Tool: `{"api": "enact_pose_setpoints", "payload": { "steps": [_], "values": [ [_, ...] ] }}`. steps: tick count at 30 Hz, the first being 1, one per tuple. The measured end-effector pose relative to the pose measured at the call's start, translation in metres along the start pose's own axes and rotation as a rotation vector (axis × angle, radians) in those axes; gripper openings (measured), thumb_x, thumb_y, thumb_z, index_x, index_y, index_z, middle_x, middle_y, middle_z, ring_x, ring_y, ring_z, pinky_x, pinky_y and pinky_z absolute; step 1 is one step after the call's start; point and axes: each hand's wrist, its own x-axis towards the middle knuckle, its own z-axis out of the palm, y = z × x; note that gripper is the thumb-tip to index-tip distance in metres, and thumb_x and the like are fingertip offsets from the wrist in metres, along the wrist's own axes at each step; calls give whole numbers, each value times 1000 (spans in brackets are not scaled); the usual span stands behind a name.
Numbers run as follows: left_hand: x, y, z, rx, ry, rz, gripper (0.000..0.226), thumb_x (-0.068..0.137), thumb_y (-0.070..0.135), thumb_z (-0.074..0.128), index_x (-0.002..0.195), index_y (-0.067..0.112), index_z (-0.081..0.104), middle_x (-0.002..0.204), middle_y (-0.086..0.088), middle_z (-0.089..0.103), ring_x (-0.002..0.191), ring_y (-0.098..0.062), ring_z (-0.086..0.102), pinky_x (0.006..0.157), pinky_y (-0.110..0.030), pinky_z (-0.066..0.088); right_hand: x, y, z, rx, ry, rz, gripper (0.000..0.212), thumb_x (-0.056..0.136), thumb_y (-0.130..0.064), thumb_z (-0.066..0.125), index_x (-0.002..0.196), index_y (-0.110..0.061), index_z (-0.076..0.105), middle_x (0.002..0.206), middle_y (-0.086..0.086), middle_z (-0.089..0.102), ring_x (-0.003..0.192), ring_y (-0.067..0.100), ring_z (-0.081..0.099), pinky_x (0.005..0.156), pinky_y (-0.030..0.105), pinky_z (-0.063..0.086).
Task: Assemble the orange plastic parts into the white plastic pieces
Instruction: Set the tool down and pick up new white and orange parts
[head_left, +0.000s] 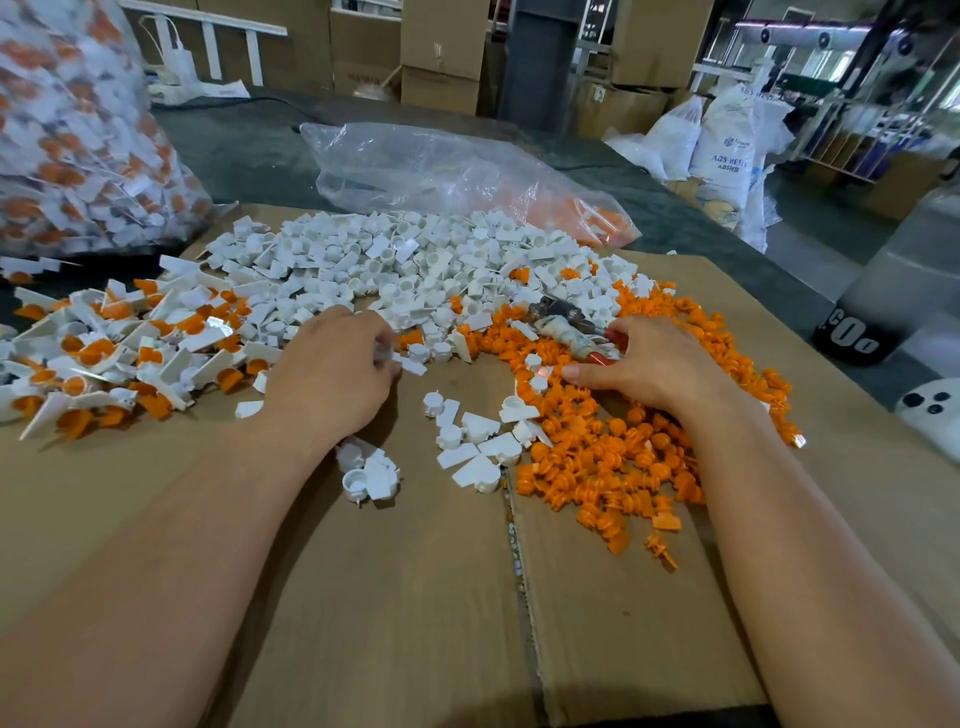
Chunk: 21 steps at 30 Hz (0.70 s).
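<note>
Plastic, light, rigid, probably slick: pinch orange parts (613, 457), heaped right on cardboard (415, 597), by the round head. White pieces (395, 260) piled behind. Left hand (332, 374) curled at white pile, right hand (654, 364) resting on orange heap; cannot tell what either holds.

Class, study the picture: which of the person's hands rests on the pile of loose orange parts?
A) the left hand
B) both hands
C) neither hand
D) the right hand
D: the right hand rests on the orange parts, while the left hand is over by the white pieces.
</note>
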Motion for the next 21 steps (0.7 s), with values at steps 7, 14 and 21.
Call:
{"api": "enact_pose_setpoints", "payload": {
  "steps": [7, 14, 21],
  "values": [
    [-3, 3, -5, -243, 127, -26, 32, 81, 22, 72, 109, 15, 59, 98, 4, 56, 88, -15, 51, 74, -26, 38, 2, 1, 2, 4, 4, -7, 87, 64, -71, 59, 129, -15, 45, 131, 9, 46, 119, 26, 43, 87, 36, 38],
    [-12, 11, -15, -721, 133, -86, 33, 69, 7, 79, 76, 33, 61, 79, 13, 60, 60, 4, 55, 52, -13, 42, 2, 1, 1, 44, 38, -11, 81, 71, -69, 55, 129, -14, 47, 134, 10, 44, 123, 27, 40, 93, 39, 37],
    [-15, 17, -20, -969, 36, -142, 27, 76, 4, 73, 86, 28, 67, 97, -16, 64, 72, -15, 63, 63, -15, 53, -21, -23, -11, 382, 271, -327, 24, 84, -36, 63, 105, -24, 67, 97, -10, 61, 79, -6, 51, 67, 9, 35]
  ]
}}
